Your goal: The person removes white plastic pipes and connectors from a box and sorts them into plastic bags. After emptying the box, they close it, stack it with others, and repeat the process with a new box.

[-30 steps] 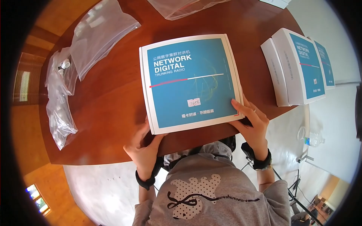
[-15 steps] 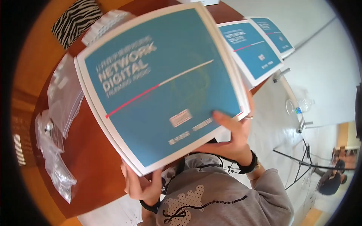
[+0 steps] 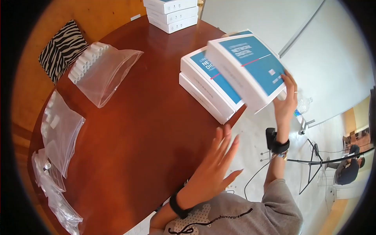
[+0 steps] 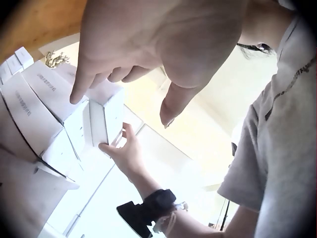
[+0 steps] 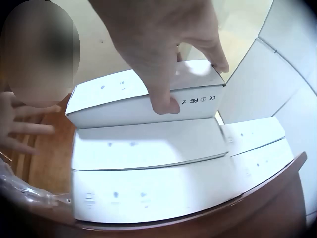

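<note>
A white box with a blue printed top is held tilted by my right hand, which grips its near right corner. It is above and to the right of two stacked boxes at the table's right edge. The right wrist view shows the held box over the stack, the right hand's thumb and fingers on its sides. My left hand hovers over the table's near edge with fingers spread, touching nothing; the left wrist view shows this hand too.
Several white boxes are stacked at the table's far side. Clear bags with white tubes lie along the left of the brown table. A zebra-patterned cushion is beyond. On the right are a tripod and a seated person.
The held box has moved right, over the stacked boxes. My left hand has let go of it and spread its fingers. The view has shifted, showing the far boxes.
</note>
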Demonstrator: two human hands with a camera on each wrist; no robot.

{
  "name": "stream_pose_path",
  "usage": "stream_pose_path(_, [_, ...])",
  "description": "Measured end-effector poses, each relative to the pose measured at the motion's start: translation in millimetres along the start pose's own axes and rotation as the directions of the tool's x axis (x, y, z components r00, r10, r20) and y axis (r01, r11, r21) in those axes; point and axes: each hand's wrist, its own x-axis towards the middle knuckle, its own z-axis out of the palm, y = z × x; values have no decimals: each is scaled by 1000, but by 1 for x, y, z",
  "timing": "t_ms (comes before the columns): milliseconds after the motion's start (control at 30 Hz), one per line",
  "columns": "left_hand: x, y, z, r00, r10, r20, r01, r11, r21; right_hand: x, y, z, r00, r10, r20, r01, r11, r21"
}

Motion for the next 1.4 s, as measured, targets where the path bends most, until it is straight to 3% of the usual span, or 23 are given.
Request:
stream_pose_path(167, [-53, 13, -46, 946, -298, -127, 310, 947, 83, 47, 44, 22, 996, -33, -86, 32, 999, -15])
stream_pose_path(300, [-92, 25, -69, 800, -484, -354, 540, 839, 72, 63, 65, 43, 996, -33, -83, 21, 990, -138])
stream_pose_path(400, [-105, 29, -87, 771, -432, -468, 552, 820, 153, 64, 72, 59, 995, 93, -30, -97, 977, -189])
stream_pose_path(500, [-114, 23, -95, 686, -461, -562, 575, 818, 31, 61, 80, 73, 995, 19, -102, -44, 969, -245])
stream_pose_path(633, [-105, 25, -115, 735, -507, -450, 598, 798, 77, 64, 78, 73, 989, 128, -72, -145, 933, -328])
stream_pose_path(733, [-91, 22, -130, 727, -597, -339, 631, 775, -13, 67, 72, 71, 982, 187, -37, -188, 915, -357])
stream_pose_path(833, [-71, 13, -155, 803, -562, -200, 587, 803, 99, 72, 72, 65, 974, 223, 42, -197, 922, -332])
stream_pose_path(900, [-47, 2, -178, 834, -522, -178, 546, 826, 137, 90, 78, 40, 958, 219, 183, -148, 930, -337])
stream_pose_path(933, [-32, -5, -189, 849, -499, -173, 524, 838, 155, 107, 103, 26, 973, 75, 217, -6, 954, -300])
stream_pose_path(967, [-12, -13, -198, 826, -519, -218, 528, 849, -21, 126, 97, 13, 967, -69, 247, 135, 956, -262])
stream_pose_path(1000, [9, -27, -209, 833, -502, -233, 488, 865, -118, 146, 89, 7, 984, -74, 160, 114, 959, -260])
stream_pose_path(1033, [33, -43, -222, 858, -465, -218, 436, 884, -169, 171, 47, 4, 995, -79, 68, 94, 962, -258])
stream_pose_path(1067, [63, -57, -235, 864, -473, -171, 404, 855, -325, 194, 23, 12, 990, -131, 46, 136, 982, -132])
stream_pose_path(1100, [90, -73, -245, 876, -466, -126, 369, 815, -447, 219, 2, 26, 983, -180, 15, 180, 984, -4])
stream_pose_path(1167, [146, -110, -258, 887, -447, -111, 309, 755, -578, 272, -26, 75, 941, -284, 183, 223, 929, 296])
stream_pose_path(1200, [174, -133, -262, 884, -444, -144, 281, 753, -595, 293, -46, 104, 926, -173, 337, 64, 949, 309])
stream_pose_path(1233, [203, -166, -265, 867, -475, -150, 284, 720, -633, 315, -58, 137, 813, -103, 573, -104, 943, 317])
stream_pose_path(1300, [249, -221, -268, 807, -575, -134, 360, 659, -660, 344, -57, 223, 658, -47, 752, -214, 945, 247])
stream_pose_path(1333, [265, -242, -265, 775, -603, -192, 371, 679, -634, 350, -61, 261, 597, 64, 800, -310, 938, 157])
stream_pose_path(1367, [279, -256, -262, 731, -633, -254, 365, 678, -638, 352, -67, 280, 496, 115, 861, -317, 947, 56])
stream_pose_path(1400, [290, -265, -262, 726, -617, -302, 355, 713, -605, 363, -27, 345, 529, 207, 823, -406, 914, 31])
